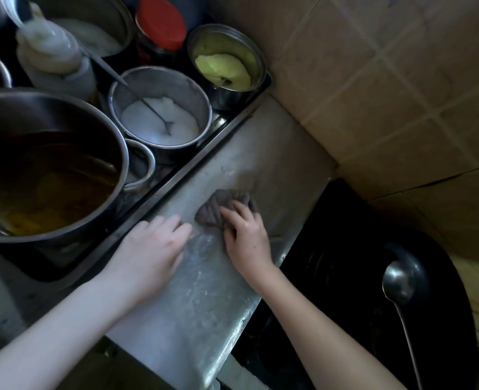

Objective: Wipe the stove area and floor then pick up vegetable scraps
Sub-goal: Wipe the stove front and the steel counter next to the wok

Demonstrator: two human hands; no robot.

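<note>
Far left: a big steel pot (49, 175) with brown oily liquid stands in a dark tray (204, 147). Behind it is a squeeze bottle (55, 60) with white stuff inside.
Middle of the tray: a small cup (142, 164) stands just beside the big pot. Next comes a pot of white powder (159, 116) with a spoon (148, 107) leaning in it, and behind that a jar with a red lid (159, 29).
Right end of the tray: a pot of yellow powder (227, 66) stands close to the tiled wall (387, 80).
Bench: the steel bench (204, 291) runs between the tray and the black wok (345, 249). Its surface is stained and a little shiny.
Left grip: my left grip (154, 249) lies flat on the bench with the fingers straight and together, holding nothing. The fingertips are near the cloth.
Cloth: the grey cloth (218, 204) is bunched on the bench, about midway between the tray and the wok.
Right grip: my right grip (246, 237) is on the cloth. The fingers are bent over it, the thumb is at its near side, and I press it down on the bench.
Far right: a steel ladle (398, 280) rests in the wok, with its handle pointing toward me.
Hard to see: the inside of the wok is too dark to make out. The part of the cloth under my palm is hidden. The vessels at the top left are cut off by the frame edge.
</note>
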